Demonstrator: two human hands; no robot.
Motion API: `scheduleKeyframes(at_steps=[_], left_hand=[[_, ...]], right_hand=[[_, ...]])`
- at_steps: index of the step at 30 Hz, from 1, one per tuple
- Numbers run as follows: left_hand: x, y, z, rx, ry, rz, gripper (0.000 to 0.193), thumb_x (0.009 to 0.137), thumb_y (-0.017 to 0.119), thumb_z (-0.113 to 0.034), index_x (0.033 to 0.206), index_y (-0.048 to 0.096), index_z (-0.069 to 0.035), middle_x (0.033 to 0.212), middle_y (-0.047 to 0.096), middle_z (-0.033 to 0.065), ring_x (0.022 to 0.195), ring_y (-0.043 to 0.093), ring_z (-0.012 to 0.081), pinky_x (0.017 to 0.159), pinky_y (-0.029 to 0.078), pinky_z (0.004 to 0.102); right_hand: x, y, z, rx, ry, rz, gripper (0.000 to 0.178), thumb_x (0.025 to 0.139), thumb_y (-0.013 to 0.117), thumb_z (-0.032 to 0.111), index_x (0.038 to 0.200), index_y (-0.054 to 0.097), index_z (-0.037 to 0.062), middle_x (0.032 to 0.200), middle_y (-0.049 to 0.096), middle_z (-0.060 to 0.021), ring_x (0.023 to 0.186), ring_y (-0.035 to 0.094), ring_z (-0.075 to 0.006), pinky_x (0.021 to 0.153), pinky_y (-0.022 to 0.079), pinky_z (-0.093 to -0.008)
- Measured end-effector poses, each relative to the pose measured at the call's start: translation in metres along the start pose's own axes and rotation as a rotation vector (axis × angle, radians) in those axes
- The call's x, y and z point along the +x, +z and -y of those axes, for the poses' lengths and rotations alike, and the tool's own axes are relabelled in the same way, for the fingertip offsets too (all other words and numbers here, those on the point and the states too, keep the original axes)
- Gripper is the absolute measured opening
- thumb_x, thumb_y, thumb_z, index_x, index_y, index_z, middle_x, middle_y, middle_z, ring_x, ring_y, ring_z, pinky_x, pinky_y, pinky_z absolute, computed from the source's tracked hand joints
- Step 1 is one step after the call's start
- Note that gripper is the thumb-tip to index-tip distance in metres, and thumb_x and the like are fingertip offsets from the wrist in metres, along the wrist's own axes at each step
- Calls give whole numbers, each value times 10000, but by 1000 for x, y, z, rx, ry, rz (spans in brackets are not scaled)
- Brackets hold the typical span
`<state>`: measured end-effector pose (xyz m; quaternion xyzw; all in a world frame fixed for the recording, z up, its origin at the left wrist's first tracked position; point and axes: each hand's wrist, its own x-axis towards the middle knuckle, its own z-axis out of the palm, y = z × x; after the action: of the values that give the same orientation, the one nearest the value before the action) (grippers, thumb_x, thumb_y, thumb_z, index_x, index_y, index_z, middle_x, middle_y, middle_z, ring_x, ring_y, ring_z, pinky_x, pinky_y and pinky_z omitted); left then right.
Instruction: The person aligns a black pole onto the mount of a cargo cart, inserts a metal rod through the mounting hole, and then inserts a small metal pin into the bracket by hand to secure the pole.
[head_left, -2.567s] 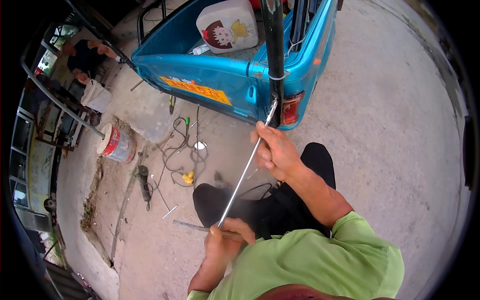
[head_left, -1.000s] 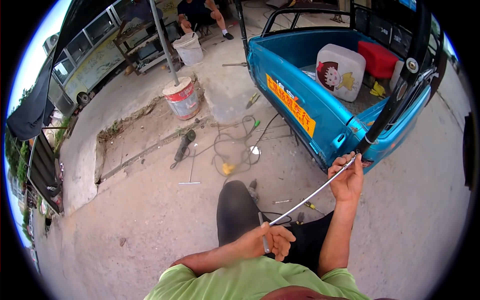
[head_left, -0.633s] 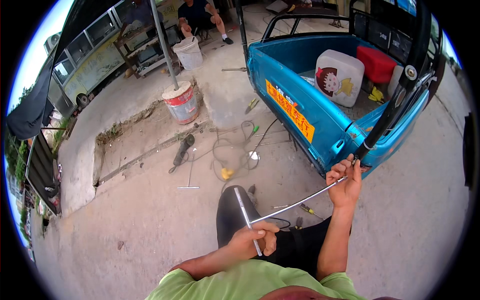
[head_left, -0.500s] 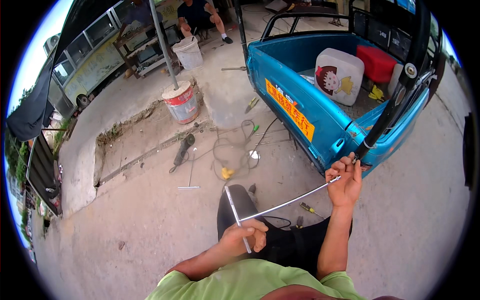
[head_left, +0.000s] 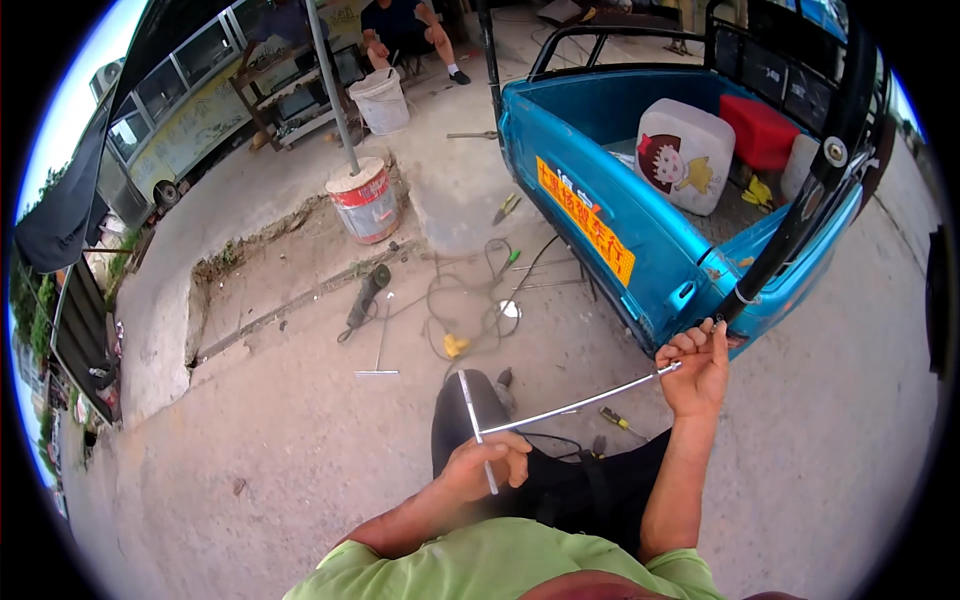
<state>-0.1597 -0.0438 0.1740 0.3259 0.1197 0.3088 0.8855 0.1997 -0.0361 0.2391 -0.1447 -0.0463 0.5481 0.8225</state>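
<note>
A long T-handle wrench [head_left: 575, 408] is gripped near its crossbar by my left hand [head_left: 486, 466], over my knee. Its shaft slants up to the right, and the far tip lies against or just in front of my right palm. My right hand [head_left: 697, 370] is raised to the blue truck bed's [head_left: 655, 235] near corner. Thumb and fingertips pinch together at the foot of a black post [head_left: 785, 245]; a small dark piece shows there, too small to name.
On the concrete lie an angle grinder [head_left: 368, 297], another T-handle wrench [head_left: 379, 345], a tangled cable with a yellow plug [head_left: 455, 345], pliers [head_left: 507, 208] and a screwdriver [head_left: 622, 420]. A pole stands in a filled bucket [head_left: 364, 205]. A seated person [head_left: 405, 35] is beyond a white bucket [head_left: 381, 100].
The view has shifted slightly. The wrench's crossbar has turned a little more upright in my left hand. My right hand keeps its place at the post's foot.
</note>
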Motion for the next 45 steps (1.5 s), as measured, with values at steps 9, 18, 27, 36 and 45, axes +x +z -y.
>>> scheduleKeyframes(at_steps=[9,18,27,36,45], left_hand=[[-2,-33,1,-36,24,-57,356,994,511,-194,1227,644,40,847,683,209,775,624,310,772,481,423],[-10,-71,0,113,38,-172,343,984,534,-189,1212,634,46,902,697,185,826,655,281,792,519,386],[-5,-118,28,383,-177,-363,312,1002,494,-152,1211,636,32,917,718,163,835,683,244,819,540,351],[4,-128,33,369,-253,-363,331,1009,486,-145,1238,625,50,957,723,163,873,698,247,846,553,360],[3,-132,34,225,-209,-367,346,1002,519,-173,1248,620,49,965,721,172,866,694,261,833,556,374]], right_hand=[[0,-4,-4,17,-27,101,308,1039,594,400,1220,698,173,959,634,76,891,584,-117,796,450,-339],[-1,0,-8,128,-50,202,291,1052,585,325,1264,654,137,983,634,60,923,588,-114,838,443,-338],[7,-17,-6,133,-60,248,229,1065,573,309,1168,673,130,885,595,74,822,569,-85,771,428,-297],[-1,-7,10,-27,-39,48,204,1047,612,301,1124,672,121,825,540,76,774,523,-81,695,437,-254],[11,-6,-12,156,18,526,423,1096,469,349,1429,555,102,1152,612,15,932,562,-143,821,420,-334]])
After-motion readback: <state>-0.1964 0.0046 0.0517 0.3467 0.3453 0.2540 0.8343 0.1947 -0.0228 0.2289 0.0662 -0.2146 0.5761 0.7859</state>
